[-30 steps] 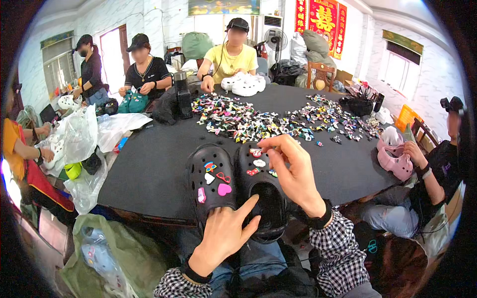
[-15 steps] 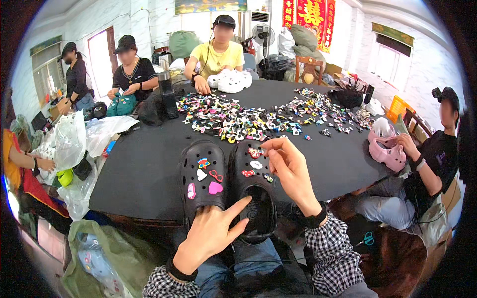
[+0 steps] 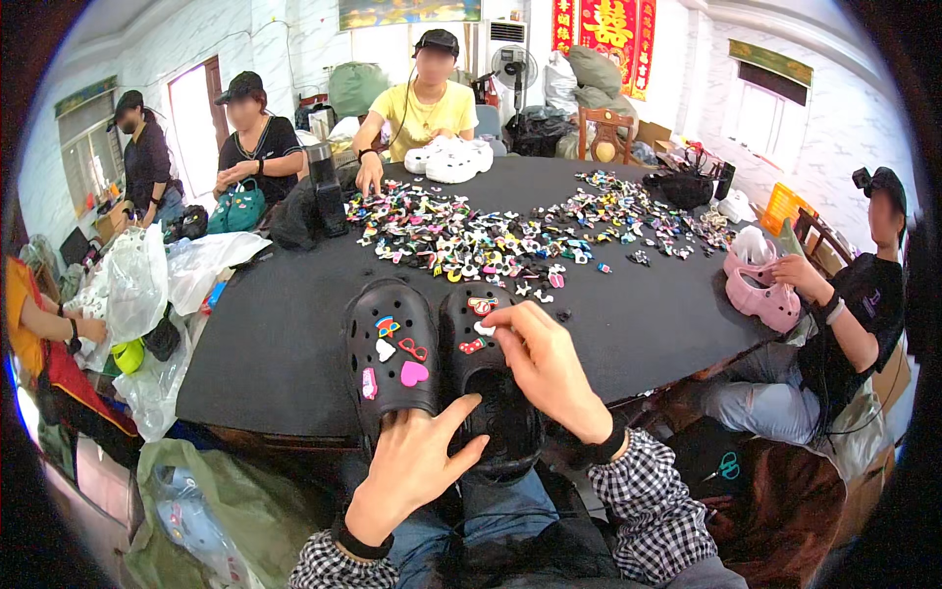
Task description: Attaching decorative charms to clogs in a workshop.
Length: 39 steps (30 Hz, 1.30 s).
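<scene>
Two black clogs stand side by side at the near table edge. The left clog (image 3: 392, 389) carries several charms, among them a pink heart (image 3: 414, 373) and red glasses (image 3: 413, 349). My left hand (image 3: 407, 476) has its rear fingers tucked into that clog, the fingertips hidden; its thumb and index finger spread over the opening of the right clog (image 3: 452, 334). A bat-and-ball charm (image 3: 482, 305) and a red sock charm (image 3: 473, 346) sit on the right clog. Between them, my right hand (image 3: 549, 365) pinches a white cloud-shaped charm (image 3: 484, 329) against its top.
Loose charms (image 3: 451, 236) lie heaped across the dark table (image 3: 265, 344). Opposite, a person in yellow sits behind white clogs (image 3: 449, 162). At right, another person holds pink clogs (image 3: 760, 299). Plastic bags (image 3: 137, 275) crowd the left; a green sack (image 3: 157, 466) is below.
My right hand has moved left from the right clog's side onto the white charm, its fingers closing there. The clogs appear slightly farther left in the picture; my left hand keeps its hold.
</scene>
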### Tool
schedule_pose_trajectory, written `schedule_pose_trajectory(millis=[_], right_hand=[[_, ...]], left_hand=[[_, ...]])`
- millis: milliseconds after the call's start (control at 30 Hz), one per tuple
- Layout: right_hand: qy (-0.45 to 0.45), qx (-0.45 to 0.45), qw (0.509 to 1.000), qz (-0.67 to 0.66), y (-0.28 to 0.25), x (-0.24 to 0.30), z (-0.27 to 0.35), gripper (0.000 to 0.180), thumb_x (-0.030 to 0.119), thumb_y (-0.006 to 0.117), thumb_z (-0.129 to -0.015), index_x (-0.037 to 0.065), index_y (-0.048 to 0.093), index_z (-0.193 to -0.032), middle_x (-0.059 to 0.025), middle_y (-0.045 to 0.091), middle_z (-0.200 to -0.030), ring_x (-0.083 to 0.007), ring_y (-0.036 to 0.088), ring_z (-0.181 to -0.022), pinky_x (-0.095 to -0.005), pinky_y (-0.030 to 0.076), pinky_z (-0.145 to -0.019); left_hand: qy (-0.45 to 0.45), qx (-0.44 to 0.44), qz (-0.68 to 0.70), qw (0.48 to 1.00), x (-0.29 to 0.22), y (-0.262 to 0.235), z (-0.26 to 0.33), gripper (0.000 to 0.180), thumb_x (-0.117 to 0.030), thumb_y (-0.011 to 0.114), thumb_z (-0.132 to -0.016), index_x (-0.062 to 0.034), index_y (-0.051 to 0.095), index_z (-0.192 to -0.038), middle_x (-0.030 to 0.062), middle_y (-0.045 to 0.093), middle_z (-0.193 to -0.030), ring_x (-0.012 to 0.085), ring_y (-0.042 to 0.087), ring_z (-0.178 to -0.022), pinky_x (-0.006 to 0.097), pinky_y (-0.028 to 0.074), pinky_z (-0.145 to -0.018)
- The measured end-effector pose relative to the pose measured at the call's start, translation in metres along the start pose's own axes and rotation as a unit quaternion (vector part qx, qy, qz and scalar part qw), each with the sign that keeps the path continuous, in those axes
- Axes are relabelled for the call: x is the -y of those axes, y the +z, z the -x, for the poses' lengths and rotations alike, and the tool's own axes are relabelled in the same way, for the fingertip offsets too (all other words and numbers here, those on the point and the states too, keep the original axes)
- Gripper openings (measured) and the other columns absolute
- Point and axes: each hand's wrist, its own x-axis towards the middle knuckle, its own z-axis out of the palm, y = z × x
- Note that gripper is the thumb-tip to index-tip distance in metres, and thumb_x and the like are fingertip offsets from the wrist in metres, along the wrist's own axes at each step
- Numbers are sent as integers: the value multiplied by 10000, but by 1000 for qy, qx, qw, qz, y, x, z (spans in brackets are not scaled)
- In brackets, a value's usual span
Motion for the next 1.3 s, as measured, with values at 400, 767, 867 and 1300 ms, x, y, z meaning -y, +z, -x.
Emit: schedule_pose_trajectory(millis=[400,767,867,1300], right_hand=[[-17,-44,981,188,22,3,16,93,27,599,-887,27,638,-971,-116,559,-916,-323,615,-728,-402,496,-622],[-32,-51,995,81,27,-3,15,183,-69,604,-846,38,666,-981,-119,572,-904,-290,620,-741,-354,499,-641],[-31,-43,996,73,26,-6,16,204,-89,597,-840,39,666,-983,-119,569,-903,-285,617,-743,-348,497,-647],[-22,-43,998,45,26,-3,16,218,-106,567,-848,21,658,-999,-121,564,-925,-262,605,-771,-329,488,-656]], left_hand=[[2,-37,7,999,4,5,4,448,-374,655,-861,-191,573,-1262,262,559,-864,463,573,-826,527,467,-773],[-9,-3,32,999,5,2,5,436,-388,642,-876,-202,561,-1262,255,554,-854,459,566,-831,524,449,-791],[2,-19,26,999,4,2,6,428,-387,634,-884,-205,556,-1262,257,552,-858,464,561,-834,526,446,-788],[-5,1,33,999,6,4,7,380,-365,626,-890,-187,552,-1217,252,552,-886,458,554,-827,522,442,-758]])
